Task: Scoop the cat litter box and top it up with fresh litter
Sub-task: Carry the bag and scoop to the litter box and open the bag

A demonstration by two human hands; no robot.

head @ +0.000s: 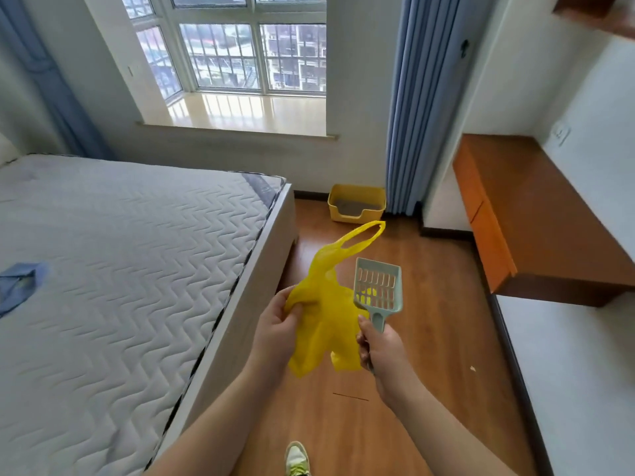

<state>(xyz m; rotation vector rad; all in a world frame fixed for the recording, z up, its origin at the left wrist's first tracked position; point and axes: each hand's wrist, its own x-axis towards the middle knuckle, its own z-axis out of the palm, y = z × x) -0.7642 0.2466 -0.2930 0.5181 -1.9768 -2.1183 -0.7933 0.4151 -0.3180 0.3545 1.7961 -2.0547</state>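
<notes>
Yellow plastic, thin and crumpled, fills the middle of the view: a bag (326, 314) is pinched at its left edge by the left hand (278, 333), thumb on top and fingers curled behind. The bag's right edge is caught by the right hand (381, 348), which is also clenched around the handle of a scoop (378, 286). The scoop is pale grey-green hard plastic, a shallow squared shovel with rows of narrow slots. Its long axis runs up and slightly left of the fist, with the open end pointed away from the person, toward the far wall. The bag sags in soft folds between the hands, and one looped handle is flung up and to the right, pointing toward the litter box (356, 203).

That box is seen well beyond the hands, on the floor (429, 338) against the far wall, just beside a pleated blue curtain (409, 108). It is a yellow rectangular plastic tub with a low dip in its front wall; grey litter (350, 205) is visible inside.

Glossy wood-look boards make up the floor. A bare mattress (113, 262) with wavy quilting lies to the left, a brown desk (539, 214) to the right. One shoe (297, 458) is seen at the bottom edge.
</notes>
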